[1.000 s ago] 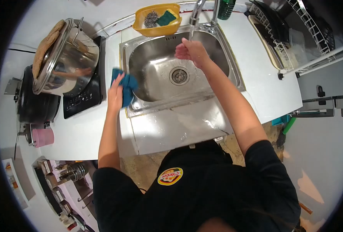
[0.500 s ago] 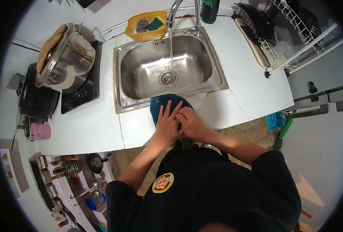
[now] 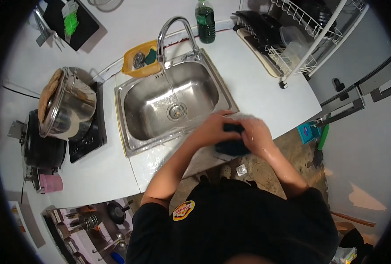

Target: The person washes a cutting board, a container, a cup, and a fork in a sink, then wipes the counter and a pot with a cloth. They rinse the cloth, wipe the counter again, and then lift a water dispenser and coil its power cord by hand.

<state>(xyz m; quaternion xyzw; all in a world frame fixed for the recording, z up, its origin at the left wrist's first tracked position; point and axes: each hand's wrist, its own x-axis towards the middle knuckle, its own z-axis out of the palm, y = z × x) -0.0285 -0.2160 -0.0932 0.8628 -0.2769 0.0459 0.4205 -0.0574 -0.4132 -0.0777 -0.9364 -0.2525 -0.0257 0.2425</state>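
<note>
A dark blue-green cloth (image 3: 231,147) is at the counter's front edge, just right of the sink's near corner. Both hands are on it. My left hand (image 3: 213,128) reaches over its upper left part, fingers curled round it. On the right side my right hand (image 3: 257,135) grips the cloth with bent fingers, close to my left fingertips. Water runs from the curved faucet (image 3: 176,20) into the steel sink (image 3: 136,99). Wet streaks show on the white counter (image 3: 155,165) along the sink's near rim.
Behind the sink stand a yellow basin (image 3: 129,64) with a scrubber and sponge, and a green bottle (image 3: 205,26). A steel pot (image 3: 78,103) on a black cooktop (image 3: 89,143) is at the left. A dish rack (image 3: 307,66) stands at the right.
The view has turned and shifted. Both hands and the cloth have moved right along the counter's front edge, and my left hand has gone from lying spread on the cloth to curling round it.
</note>
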